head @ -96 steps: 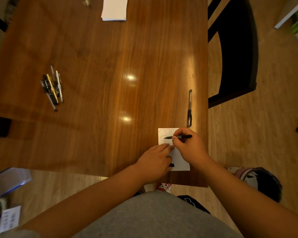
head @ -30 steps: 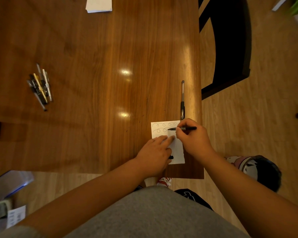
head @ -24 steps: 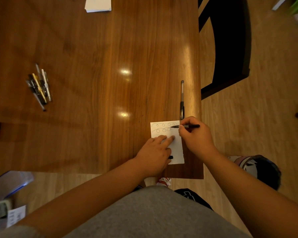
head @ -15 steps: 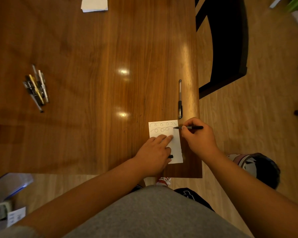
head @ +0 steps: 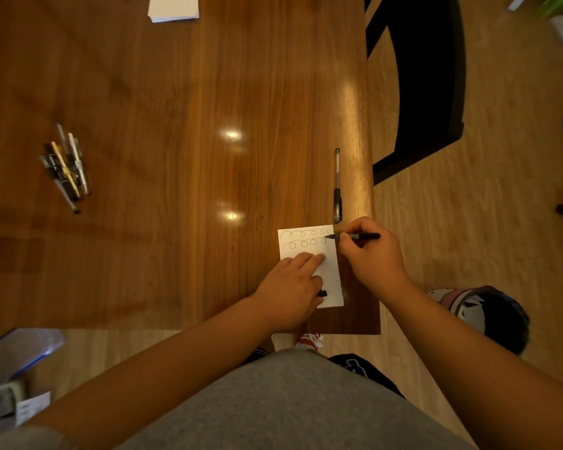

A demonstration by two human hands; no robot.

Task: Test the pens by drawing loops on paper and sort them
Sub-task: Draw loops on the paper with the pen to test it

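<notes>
Table edges: the wooden table point(head: 176, 92) ends at the right just past the paper slip point(head: 333, 274), and its near edge runs just below the slip; the slip sits in the lower right corner.
Open room: a wide bare stretch of tabletop fills the centre of the frame, between the slip and the pen bundle point(head: 66, 167) at mid left.
Right hand point(head: 371, 258): fingers curled tight round a black pen point(head: 355, 236), which lies nearly level with its tip at the right end of the lower row of loops point(head: 303, 243).
Left hand point(head: 290, 293): fingers straight and flat on the slip, pressing it down; a small black piece point(head: 322, 293) shows at the thumb, and I cannot tell if it is held.
Sorted pen: a clear-barrelled pen point(head: 337, 186) with a black grip lies alone just above the slip, parallel to the right edge.
Materials: glossy brown wood grain with two light glares; matt white slip, rectangular; pale plank floor point(head: 485, 206); black chair point(head: 436, 76) at upper right.
Paper stack point(head: 173, 8): white sheets at the top edge.
Plastic sleeve point(head: 23, 349): lower left, contents too blurred to tell.
</notes>
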